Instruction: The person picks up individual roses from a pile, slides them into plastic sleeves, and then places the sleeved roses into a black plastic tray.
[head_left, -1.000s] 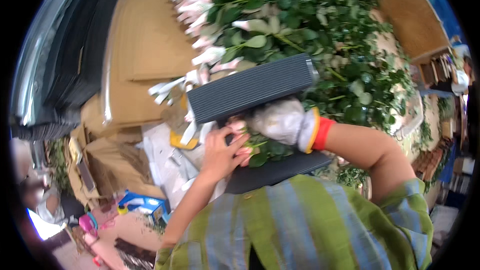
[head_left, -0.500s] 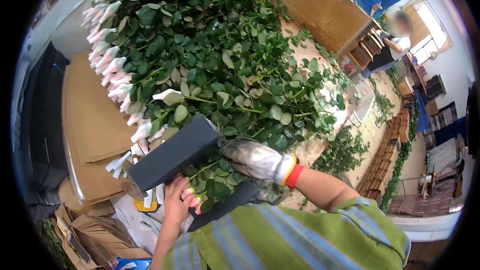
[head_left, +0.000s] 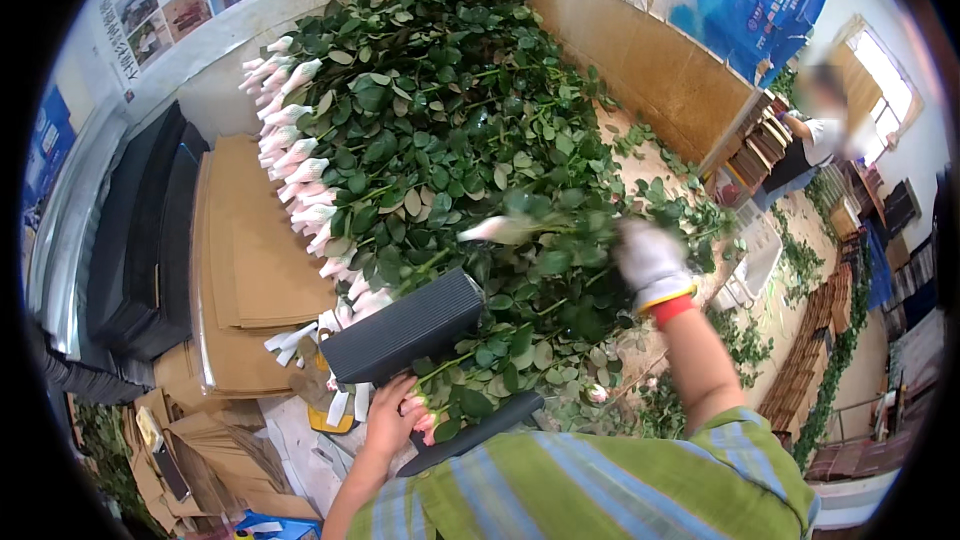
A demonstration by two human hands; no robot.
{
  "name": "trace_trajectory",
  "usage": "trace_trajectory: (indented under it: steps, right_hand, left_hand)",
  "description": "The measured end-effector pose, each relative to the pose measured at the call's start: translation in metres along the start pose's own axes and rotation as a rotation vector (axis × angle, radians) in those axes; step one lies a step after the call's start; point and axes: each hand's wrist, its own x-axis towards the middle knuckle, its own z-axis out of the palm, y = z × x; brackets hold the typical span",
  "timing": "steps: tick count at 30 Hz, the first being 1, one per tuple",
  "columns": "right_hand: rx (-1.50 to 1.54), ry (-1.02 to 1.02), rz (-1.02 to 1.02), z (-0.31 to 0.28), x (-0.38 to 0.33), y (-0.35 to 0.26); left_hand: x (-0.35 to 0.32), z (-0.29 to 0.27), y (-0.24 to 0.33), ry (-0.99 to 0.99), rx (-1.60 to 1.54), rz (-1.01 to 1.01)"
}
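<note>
My left hand (head_left: 392, 416) is bare, its fingers curled round the heads of pink roses (head_left: 424, 424). Their leafy stems run right, between a dark grey corrugated sleeve (head_left: 405, 328) and a second dark piece (head_left: 475, 432) close to my body. My right hand (head_left: 652, 262), in a white glove with a red and yellow cuff, is blurred at the right side of the leaves. A blurred single rose in a white net (head_left: 493, 230) has its stem reaching the glove, which appears closed on it. Beyond lies a big pile of netted roses (head_left: 440, 150), heads to the left.
Flat brown cardboard (head_left: 265, 240) and stacked black sheets (head_left: 140, 250) stand left of the pile. White net sleeves (head_left: 292, 342) lie by the grey corrugated piece. A wooden board (head_left: 640, 70) walls the back right. Further right are a white crate (head_left: 752, 255) and another person (head_left: 815, 140).
My right hand has moved right and away from the grey sleeve, a netted rose trailing from it. My left hand stays at the pink roses. The view has shifted, showing more wall.
</note>
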Motion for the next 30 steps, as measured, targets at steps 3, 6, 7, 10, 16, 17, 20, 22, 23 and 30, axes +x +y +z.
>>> trace_trajectory:
  steps: [3,6,7,10,16,17,20,22,23,30]
  right_hand:
    - [0.028,0.355,-0.051,-0.047,-0.008,0.083]
    - [0.052,0.503,-0.205,-0.114,-0.036,0.067]
    - [0.1,0.553,-0.302,-0.131,-0.044,0.042]
    - [0.135,0.374,-0.617,-0.15,-0.056,-0.031]
    - [-0.069,-0.224,-0.809,-0.002,-0.035,-0.105]
    - [-0.206,-0.35,-0.791,0.027,-0.027,-0.104]
    - [-0.083,-0.39,-0.885,0.042,-0.022,-0.097]
    - [-0.14,-0.5,-0.892,0.035,-0.018,-0.101]
    - [-0.167,-0.545,-0.89,0.037,-0.017,-0.101]
    - [-0.1,-0.251,-0.827,-0.037,-0.048,-0.134]
  left_hand:
    - [0.006,0.001,0.002,0.003,-0.001,0.021]
    - [0.002,0.005,-0.003,0.033,0.027,0.044]
    - [0.001,0.006,-0.005,0.05,0.066,0.058]
    - [-0.001,0.004,-0.012,0.066,0.123,0.098]
    - [0.01,-0.007,0.011,0.047,0.03,0.171]
    - [0.01,-0.008,0.014,0.056,0.029,0.145]
    - [0.001,-0.002,0.01,0.02,0.035,0.032]
    - [-0.004,0.002,0.013,0.034,0.056,0.03]
    - [-0.005,0.004,0.014,0.059,0.076,0.047]
    - [-0.008,0.007,0.014,0.048,-0.055,-0.05]
